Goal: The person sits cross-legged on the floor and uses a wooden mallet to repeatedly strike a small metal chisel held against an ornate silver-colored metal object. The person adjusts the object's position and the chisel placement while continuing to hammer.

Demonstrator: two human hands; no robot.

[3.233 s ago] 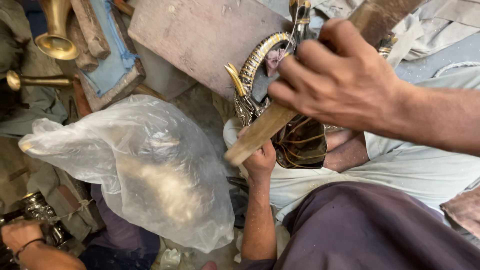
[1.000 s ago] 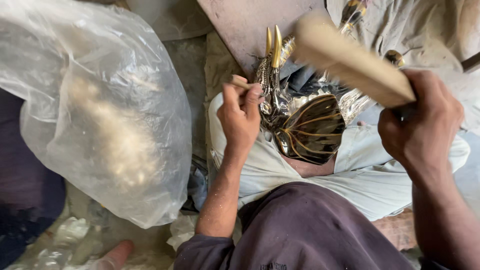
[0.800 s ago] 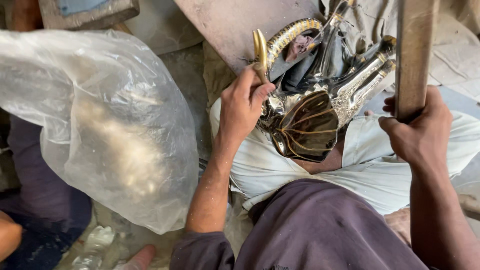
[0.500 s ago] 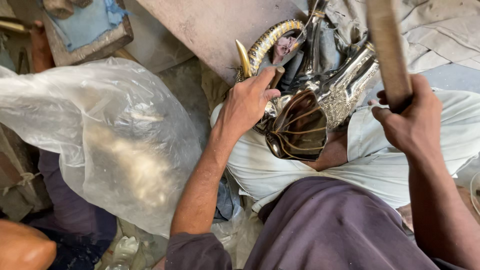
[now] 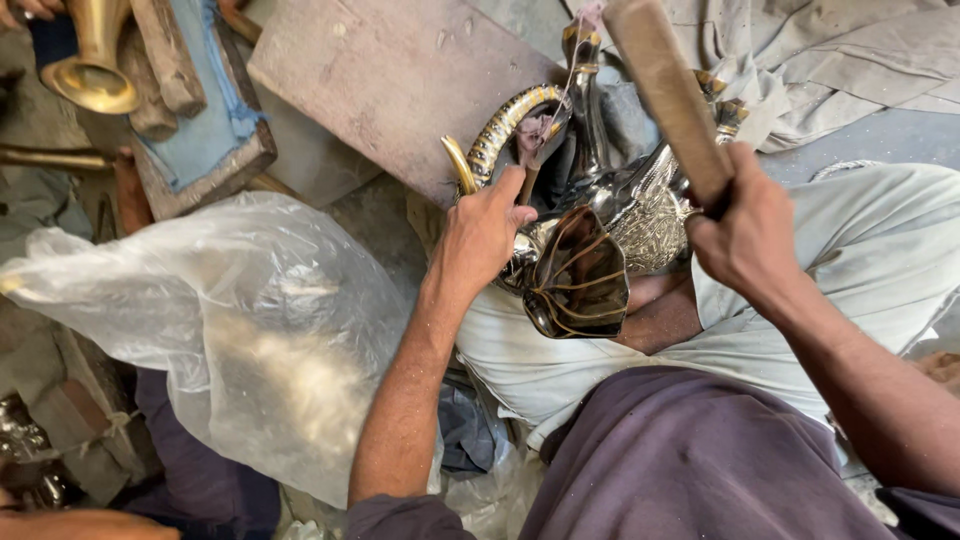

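While pressing a thin chisel [image 5: 537, 165] against the metal ornament [image 5: 640, 215] with the left hand [image 5: 480, 235], holds up a wooden stick [image 5: 665, 95] in the right hand [image 5: 745, 235]. Grips the chisel with closed left fingers, thumb on top, tip down among the curved silver and brass parts. Wraps the right hand fully around the lower end of the stick, above and to the right of the ornament, not touching it.

Rests the ornament on the lap, against the pale trousers [image 5: 880, 260], with its dark shiny shell-shaped part turned toward the camera.

Could probably go wrong in some ways. Might hit the left thumb, because of the thin chisel and the fingers very near its top. Might let the chisel slide and scratch the polished metal, since curved and smooth there. Might also let the ornament roll under a blow, being supported only by soft legs and not clamped.

Sits low among clutter: a big clear plastic bag [image 5: 230, 320] to the left, a worn wooden board [image 5: 390, 80] just behind the ornament, a brass horn [image 5: 95, 70] and a block with blue cloth [image 5: 205, 110] at the upper left, grey cloth [image 5: 850, 60] at the upper right.
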